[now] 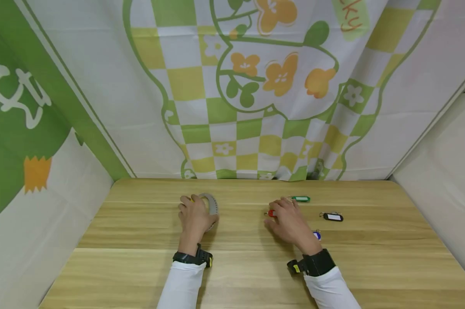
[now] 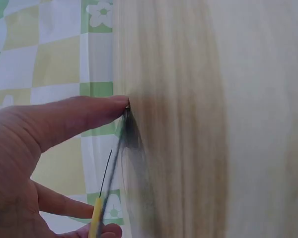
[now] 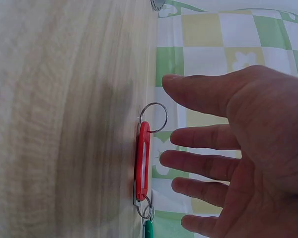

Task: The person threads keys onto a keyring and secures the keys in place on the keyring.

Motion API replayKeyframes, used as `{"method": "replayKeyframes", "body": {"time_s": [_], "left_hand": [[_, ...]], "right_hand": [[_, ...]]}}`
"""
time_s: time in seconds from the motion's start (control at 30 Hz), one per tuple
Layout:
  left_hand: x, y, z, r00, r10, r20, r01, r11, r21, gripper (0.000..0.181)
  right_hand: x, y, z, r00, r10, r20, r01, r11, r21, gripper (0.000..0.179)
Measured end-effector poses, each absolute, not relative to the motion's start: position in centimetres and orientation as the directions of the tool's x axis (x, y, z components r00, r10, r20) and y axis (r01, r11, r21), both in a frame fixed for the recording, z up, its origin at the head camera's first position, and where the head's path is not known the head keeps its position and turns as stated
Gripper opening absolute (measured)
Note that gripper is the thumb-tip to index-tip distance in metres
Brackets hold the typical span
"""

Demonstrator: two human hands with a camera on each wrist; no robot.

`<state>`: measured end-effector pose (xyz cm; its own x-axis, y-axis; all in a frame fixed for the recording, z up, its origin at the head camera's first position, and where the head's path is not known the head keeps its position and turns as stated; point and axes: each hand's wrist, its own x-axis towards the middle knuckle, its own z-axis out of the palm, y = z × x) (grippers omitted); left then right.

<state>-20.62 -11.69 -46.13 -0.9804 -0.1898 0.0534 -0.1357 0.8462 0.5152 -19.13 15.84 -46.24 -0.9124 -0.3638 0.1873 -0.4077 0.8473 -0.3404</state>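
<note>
We see the grey curved piece [image 1: 214,207] at the left of the pair of hands, toward the far edge of the wooden tabletop [image 1: 240,266]. The left hand [image 1: 195,215] grips it, thumb on one side and fingers on the other. From the head we make out a row of dark marks along its band; the left wrist view shows it only edge-on, as a thin line slanting from thumb tip to fingers, with a yellow part [image 2: 96,218] near the fingers that the head view nearly hides. That close view is blurred, so we cannot say whether the piece touches the wood.

Across from it lies the red key tag [image 3: 142,163], mostly covered by the right hand [image 1: 290,221] as seen from above. The right wrist view settles what we could not judge there: the fingers are spread and hold nothing, apart from the tag and its metal ring [image 3: 167,119].

Just beyond that hand is a green key tag [image 1: 302,198]; a black key tag [image 1: 333,217] lies to its right, and a blue key tag [image 1: 317,235] peeks out by the wrist. Behind the table hangs a checked, flowered curtain [image 1: 224,116].
</note>
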Motion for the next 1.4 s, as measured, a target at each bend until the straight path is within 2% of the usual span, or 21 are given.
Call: {"method": "replayKeyframes", "body": {"time_s": [0.23, 0.77, 1.0, 1.27, 1.4], "left_hand": [[-20.5, -11.6, -46.3, -0.988, -0.156, 0.022, -0.126, 0.865, 0.485, 0.110], [-20.2, -11.9, -46.1, -0.990, -0.139, -0.040, -0.140, 0.851, 0.507, 0.126], [-20.2, -11.6, -45.3, -0.995, -0.104, -0.007, -0.093, 0.852, 0.515, 0.120], [-20.4, -11.0, -44.3, -0.990, -0.107, 0.093, -0.039, 0.840, 0.542, 0.130], [-20.3, -10.8, -43.8, -0.987, -0.080, 0.142, 0.010, 0.838, 0.545, 0.125]], "right_hand": [[-19.0, 15.8, -46.3, -0.912, -0.364, 0.187, -0.408, 0.847, -0.340, 0.046], [-19.2, 15.6, -46.5, -0.914, -0.365, 0.176, -0.405, 0.846, -0.348, 0.044], [-19.3, 15.3, -46.7, -0.911, -0.344, 0.229, -0.405, 0.853, -0.330, 0.039], [-19.4, 15.1, -47.1, -0.885, -0.334, 0.326, -0.434, 0.845, -0.312, 0.029], [-19.4, 15.1, -47.2, -0.892, -0.310, 0.329, -0.415, 0.851, -0.323, 0.025]]}}
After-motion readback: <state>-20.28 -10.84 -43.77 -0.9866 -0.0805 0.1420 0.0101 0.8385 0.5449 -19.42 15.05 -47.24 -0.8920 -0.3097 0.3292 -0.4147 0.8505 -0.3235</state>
